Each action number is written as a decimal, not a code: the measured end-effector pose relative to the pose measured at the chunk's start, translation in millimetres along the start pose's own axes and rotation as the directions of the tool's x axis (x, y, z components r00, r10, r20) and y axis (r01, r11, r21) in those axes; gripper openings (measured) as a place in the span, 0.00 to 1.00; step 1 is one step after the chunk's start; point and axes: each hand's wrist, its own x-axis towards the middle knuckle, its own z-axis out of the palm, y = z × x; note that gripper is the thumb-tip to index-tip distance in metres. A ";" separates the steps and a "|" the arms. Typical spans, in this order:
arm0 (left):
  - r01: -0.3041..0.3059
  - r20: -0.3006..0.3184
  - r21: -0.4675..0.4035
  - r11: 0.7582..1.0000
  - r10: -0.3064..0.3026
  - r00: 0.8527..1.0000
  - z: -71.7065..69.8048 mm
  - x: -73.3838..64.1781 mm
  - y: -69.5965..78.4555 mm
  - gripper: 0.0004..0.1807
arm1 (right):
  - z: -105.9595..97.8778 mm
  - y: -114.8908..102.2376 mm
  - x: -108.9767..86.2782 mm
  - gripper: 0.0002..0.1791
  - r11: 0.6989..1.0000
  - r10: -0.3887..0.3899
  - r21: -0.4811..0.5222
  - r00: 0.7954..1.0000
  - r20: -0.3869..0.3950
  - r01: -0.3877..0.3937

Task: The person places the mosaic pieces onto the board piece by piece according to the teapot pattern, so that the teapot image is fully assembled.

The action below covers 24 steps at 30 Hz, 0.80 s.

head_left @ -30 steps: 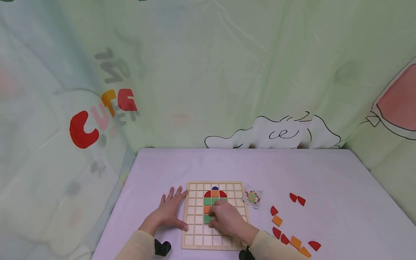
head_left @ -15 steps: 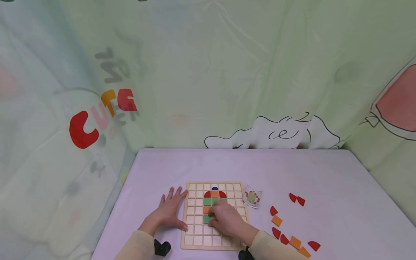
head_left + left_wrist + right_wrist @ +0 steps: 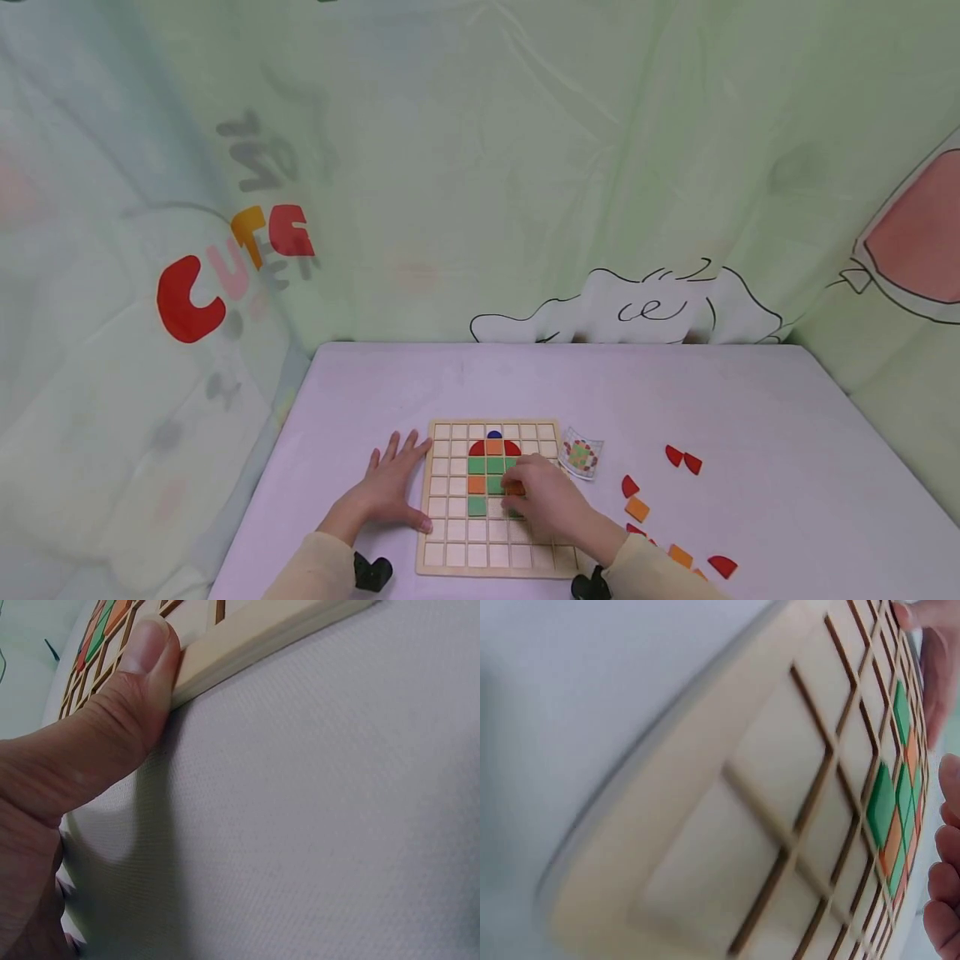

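A wooden grid board lies on the table, with green square tiles, orange square tiles, red quarter-circle pieces and a blue piece set in its cells. My left hand lies along the board's left side, fingers spread; in the left wrist view its thumb presses on the wooden rim. Over the right part of the pattern is my right hand, fingers loosely bent. In the right wrist view its fingers appear above the tiles, and nothing shows between them and the thumb.
A small printed pattern card lies at the board's right edge. Farther right are loose red quarter-circle pieces and orange squares. Black wrist devices sit at both wrists. A patterned curtain hangs behind the table.
My right hand has shifted right from the pattern's middle to its right column, uncovering a green tile in the middle. My left hand stays at the board's edge.
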 end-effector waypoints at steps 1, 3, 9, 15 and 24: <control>-0.001 0.000 -0.002 1.000 0.001 1.000 -0.2 -0.2 0.1 0.70 | -2.7 2.8 -0.9 0.08 1.000 0.026 0.005 1.000 -0.007 -0.026; -0.002 0.002 -0.005 1.000 0.002 1.000 0.1 0.2 -0.6 0.70 | -8.2 10.3 -2.9 0.09 0.996 0.087 0.016 0.996 -0.020 -0.087; -0.005 0.007 -0.004 1.000 0.005 1.000 0.3 2.4 -3.0 0.70 | -35.0 55.9 -8.2 0.13 0.952 0.305 0.060 0.949 -0.072 -0.302; 0.005 0.005 -0.004 1.000 -0.005 1.000 -1.3 1.9 -2.8 0.70 | -56.5 104.4 -16.7 0.19 0.898 0.434 0.117 0.896 -0.096 -0.423; -0.001 0.007 -0.014 1.000 0.001 1.000 -2.6 0.5 0.2 0.69 | -57.2 130.1 -11.9 0.21 0.828 0.527 0.213 0.849 0.020 -0.519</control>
